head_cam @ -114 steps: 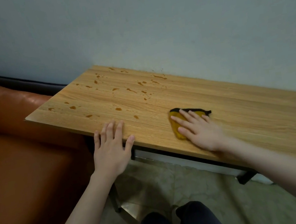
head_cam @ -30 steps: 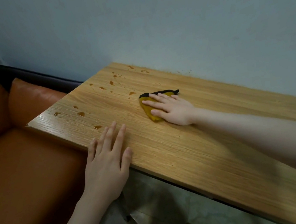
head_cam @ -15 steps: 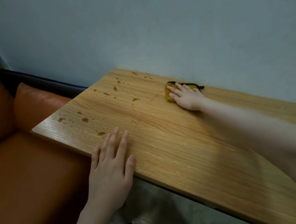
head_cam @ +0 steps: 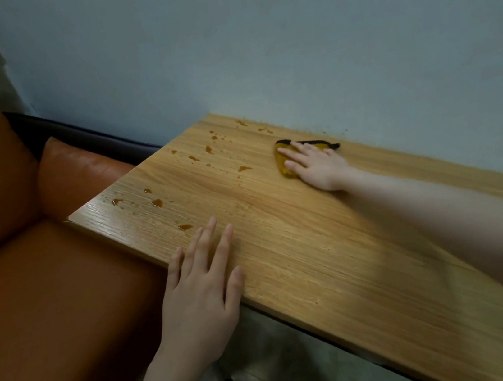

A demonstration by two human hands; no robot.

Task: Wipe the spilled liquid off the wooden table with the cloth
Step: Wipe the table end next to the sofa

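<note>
The cloth (head_cam: 285, 162), a small yellow rag with a dark edge, lies flat on the wooden table (head_cam: 335, 259) close against the wall (head_cam: 286, 38), at about one o'clock from the middle of the tabletop. It looks thin, soft and light, so it would bunch or slide out from under a loose touch. Damp with the spill, it likely drags a little on the wood grain. The best purchase is broad downward pressure over its middle rather than a pinch at one corner, which would let the rest trail.

The right hand (head_cam: 315, 164) does just that: fingers straight and spread, palm down, pressing the cloth to the wood without curling round it.

Amber drops (head_cam: 156, 202) of spilled liquid remain at nine to eleven o'clock from the cloth, scattered toward the table's left end, with a few more (head_cam: 241, 123) near the far corner by the wall. Much wiping seems left.

The left hand (head_cam: 203, 292) rests flat on the near edge at about seven o'clock, fingers extended and holding nothing, one drop (head_cam: 185, 227) just beyond its fingertips.

An orange leather sofa (head_cam: 46, 286) sits beside the table's left end.
</note>
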